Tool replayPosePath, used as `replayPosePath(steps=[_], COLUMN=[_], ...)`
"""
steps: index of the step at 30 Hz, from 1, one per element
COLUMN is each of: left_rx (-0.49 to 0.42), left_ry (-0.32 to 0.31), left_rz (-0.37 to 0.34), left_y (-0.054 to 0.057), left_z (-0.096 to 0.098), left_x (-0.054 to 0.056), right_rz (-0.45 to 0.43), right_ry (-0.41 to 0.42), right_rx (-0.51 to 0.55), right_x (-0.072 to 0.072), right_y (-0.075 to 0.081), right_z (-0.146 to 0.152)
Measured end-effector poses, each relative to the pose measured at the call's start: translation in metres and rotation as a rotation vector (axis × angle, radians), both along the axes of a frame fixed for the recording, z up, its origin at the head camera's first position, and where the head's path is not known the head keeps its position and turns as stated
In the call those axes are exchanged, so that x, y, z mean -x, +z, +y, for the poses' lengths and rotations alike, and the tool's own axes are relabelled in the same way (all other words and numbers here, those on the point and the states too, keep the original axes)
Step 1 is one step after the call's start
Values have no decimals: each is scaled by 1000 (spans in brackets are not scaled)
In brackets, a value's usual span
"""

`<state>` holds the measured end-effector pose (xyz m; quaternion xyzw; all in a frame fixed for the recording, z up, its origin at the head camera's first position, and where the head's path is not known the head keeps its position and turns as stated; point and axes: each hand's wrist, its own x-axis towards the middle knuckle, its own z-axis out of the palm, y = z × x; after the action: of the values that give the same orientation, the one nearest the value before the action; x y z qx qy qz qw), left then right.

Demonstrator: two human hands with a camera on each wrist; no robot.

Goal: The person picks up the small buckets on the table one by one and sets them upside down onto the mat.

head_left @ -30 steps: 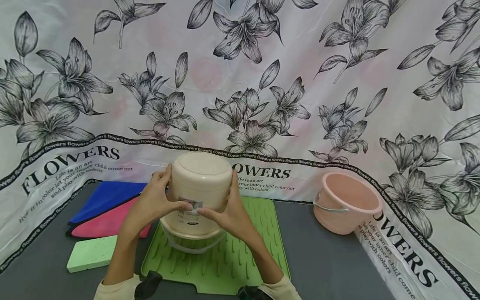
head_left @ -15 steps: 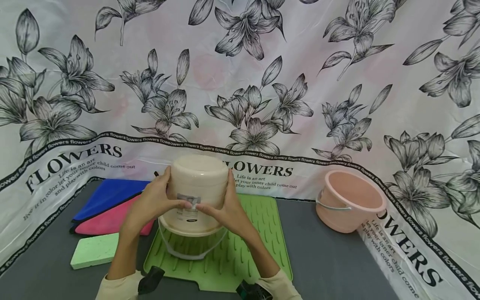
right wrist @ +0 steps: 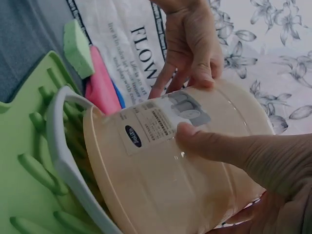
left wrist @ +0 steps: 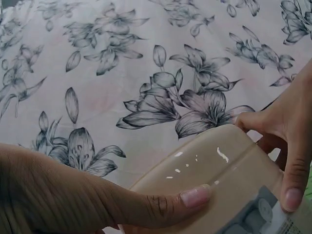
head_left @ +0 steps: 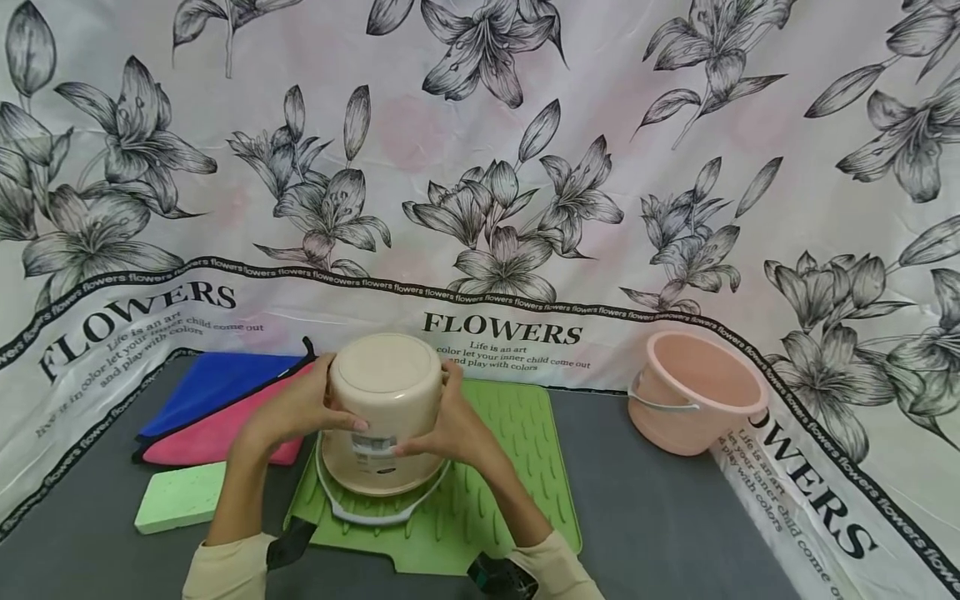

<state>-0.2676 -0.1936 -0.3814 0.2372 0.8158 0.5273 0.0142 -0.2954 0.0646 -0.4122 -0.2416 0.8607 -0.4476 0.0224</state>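
Note:
A cream bucket (head_left: 386, 392) is upside down over the green ridged mat (head_left: 517, 467), base up and a printed label on its near side. Its pale grey handle (right wrist: 61, 141) hangs below the rim, against or just above the mat; whether the rim touches the mat I cannot tell. My left hand (head_left: 296, 408) grips the bucket's left side, thumb across the front. From the right, my right hand (head_left: 461, 421) grips it too, its thumb (right wrist: 214, 146) near the label. The fingers behind the bucket are partly hidden.
A peach bucket (head_left: 690, 417) with a handle stands upright at the right. Blue and pink folded cloths (head_left: 210, 408) lie at the left, with a light green sponge block (head_left: 180, 497) in front. A flower-printed sheet (head_left: 510, 208) hangs behind.
The cream bucket has come down toward the mat in both hands, and its handle now sits closer under the rim. The hands keep their grip.

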Motion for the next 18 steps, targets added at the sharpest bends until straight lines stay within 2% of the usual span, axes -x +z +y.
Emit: replayPosePath(steps=[5,13,16,18], left_rx=[100,124,147,165], left_ry=[100,95,97,92], left_rz=[-47,-46,-25,14], left_y=[2,3,4,4], left_z=[3,0,0,0], left_x=[-7,-5,-5,-5], right_rz=[9,16,20,26], right_ry=[15,-30,-25,-14], right_rx=[13,12,12,6], right_x=[0,-3,-2,-2], right_y=[-8,-8,-9,-10], right_z=[-3,-7,-8,-8])
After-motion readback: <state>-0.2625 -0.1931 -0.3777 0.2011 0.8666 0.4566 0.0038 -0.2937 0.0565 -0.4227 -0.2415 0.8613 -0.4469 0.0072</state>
